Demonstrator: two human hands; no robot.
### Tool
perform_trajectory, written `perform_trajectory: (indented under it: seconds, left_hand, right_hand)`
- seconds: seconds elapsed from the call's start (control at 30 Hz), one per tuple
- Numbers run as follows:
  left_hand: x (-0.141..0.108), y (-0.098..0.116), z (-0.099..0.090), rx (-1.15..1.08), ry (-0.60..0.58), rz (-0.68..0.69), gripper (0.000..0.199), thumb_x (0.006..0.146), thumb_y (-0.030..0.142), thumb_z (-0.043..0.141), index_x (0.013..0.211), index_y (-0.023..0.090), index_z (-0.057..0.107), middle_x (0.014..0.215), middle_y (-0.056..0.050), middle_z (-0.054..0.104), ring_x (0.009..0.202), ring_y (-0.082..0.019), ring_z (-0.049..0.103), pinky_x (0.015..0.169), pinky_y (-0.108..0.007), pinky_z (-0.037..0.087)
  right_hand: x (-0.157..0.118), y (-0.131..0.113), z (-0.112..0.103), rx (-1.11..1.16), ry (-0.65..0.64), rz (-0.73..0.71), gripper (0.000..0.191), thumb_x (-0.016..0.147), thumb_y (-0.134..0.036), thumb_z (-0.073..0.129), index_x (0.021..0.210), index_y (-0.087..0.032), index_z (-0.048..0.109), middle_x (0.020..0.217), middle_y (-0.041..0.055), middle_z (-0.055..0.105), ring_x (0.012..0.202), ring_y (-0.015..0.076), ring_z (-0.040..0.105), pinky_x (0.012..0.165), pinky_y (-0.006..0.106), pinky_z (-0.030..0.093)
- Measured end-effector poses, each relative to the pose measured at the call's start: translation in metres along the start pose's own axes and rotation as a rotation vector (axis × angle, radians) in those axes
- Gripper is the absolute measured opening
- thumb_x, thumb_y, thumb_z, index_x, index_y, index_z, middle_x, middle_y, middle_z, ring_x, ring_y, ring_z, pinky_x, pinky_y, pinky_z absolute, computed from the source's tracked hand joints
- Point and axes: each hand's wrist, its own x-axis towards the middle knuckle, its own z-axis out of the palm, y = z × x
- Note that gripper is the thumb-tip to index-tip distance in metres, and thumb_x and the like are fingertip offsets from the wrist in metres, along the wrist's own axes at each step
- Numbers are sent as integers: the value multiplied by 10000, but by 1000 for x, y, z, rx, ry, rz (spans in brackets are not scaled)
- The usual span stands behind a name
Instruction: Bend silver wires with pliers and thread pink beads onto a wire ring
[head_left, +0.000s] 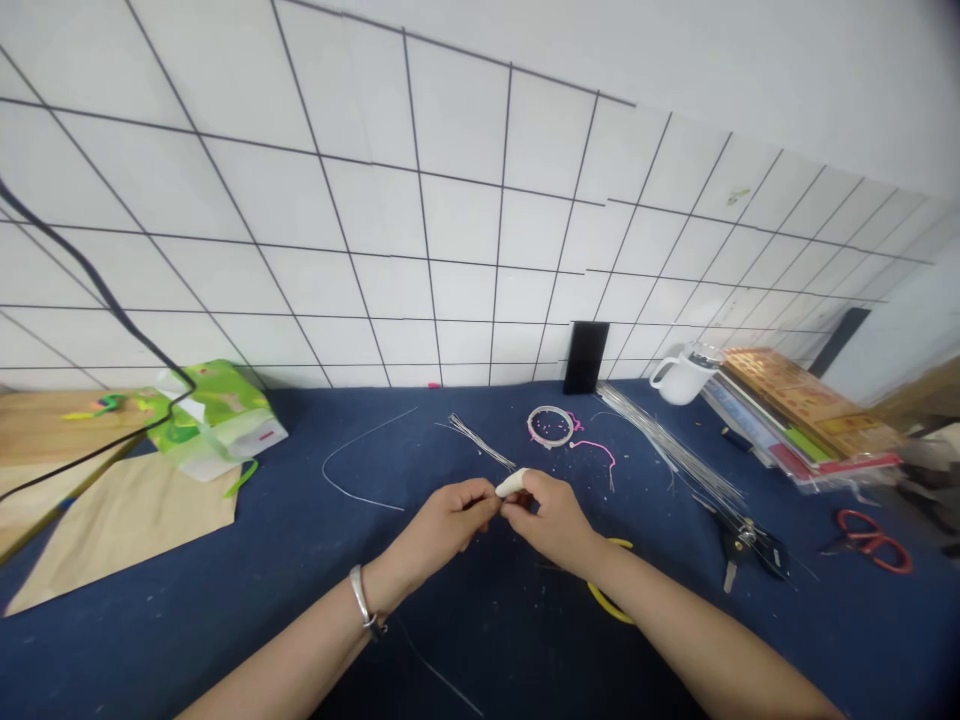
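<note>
My left hand and my right hand meet over the dark blue tabletop, fingertips pinched close together. Whatever lies between them is too small to make out. A white covering wraps a finger of my right hand, and a silver bracelet circles my left wrist. Just beyond the fingertips lies a short bundle of thin wires. To the left rests a single bent wire. Yellow handles of a tool show partly under my right forearm.
Behind my right hand lie a pale ring with pink thread and a long wire bundle. Keys, red-handled scissors, a white mug and stacked books sit right. A green bag and brown paper lie left.
</note>
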Motion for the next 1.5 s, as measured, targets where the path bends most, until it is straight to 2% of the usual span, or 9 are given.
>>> perform_trajectory:
  seconds: [0.2,0.4,0.53,0.77,1.03,1.23,1.5]
  left_hand:
    - [7,-10,6,-20,48,-30,261,801,386,436,720,155,526,598,47,460,452,-62,374,450,-190,285]
    - [9,-8,0,-63,-16,-20,225,794,347,455,761,143,544,652,27,498,463,-54,380,458,-187,295]
    - [10,-7,-10,-81,15,-51,208,776,342,482,783,146,554,663,21,512,452,-46,373,435,-177,264]
    - [15,-17,-18,-98,78,-94,212,761,342,492,775,141,557,674,5,541,437,-43,370,414,-168,253]
    - [19,-23,-25,-171,145,-82,181,761,326,508,772,152,555,661,10,526,423,-38,367,396,-172,228]
    - [19,-25,-23,-184,154,-66,187,762,324,510,787,146,558,655,6,527,429,-40,375,395,-170,236]
    - [19,-26,-18,-188,121,-98,196,740,325,541,793,137,555,644,17,504,418,-31,335,370,-161,201]
  right_hand:
    - [3,15,6,-48,38,-30,44,738,-136,565,725,-178,572,681,-19,535,635,109,491,600,224,378]
    - [12,26,-10,-17,-76,-63,89,746,-170,588,826,-189,624,736,-9,571,659,107,525,618,224,403]
    - [16,30,-20,-65,-126,-75,104,733,-161,602,828,-193,632,751,-5,587,674,113,540,635,235,407]
    - [11,25,-3,-155,-324,-207,137,717,-85,576,809,-187,578,759,5,597,725,133,541,668,253,414]
    - [9,36,16,-228,-329,-238,106,746,-96,554,807,-182,546,755,15,585,754,146,516,681,266,405]
    - [7,36,24,-302,-293,-255,91,753,-92,503,771,-180,516,716,18,538,731,150,478,663,269,389]
    - [13,40,11,-283,-243,-235,112,734,-76,509,780,-178,510,737,15,537,701,139,488,650,264,395]
